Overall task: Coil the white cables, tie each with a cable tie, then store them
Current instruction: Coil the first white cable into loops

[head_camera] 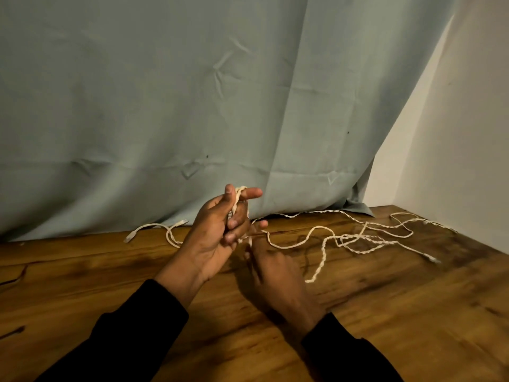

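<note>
Head view shows a brown wooden tabletop (pixel 385 312) with a blue-grey cloth (pixel 165 106) hanging behind it. On the left, two white cable plugs (pixel 157 228) lie near the cloth. Next, the left hand (pixel 217 232) is held up, and its fingers (pixel 249 193) curl around loops of twisted white cable (pixel 237 199). Beside it, the right hand (pixel 275 274) hangs low over the wood, fingers bent; it is too blurry to tell if they pinch the cable. To the right, loose white cable (pixel 358 238) sprawls in messy curls.
</note>
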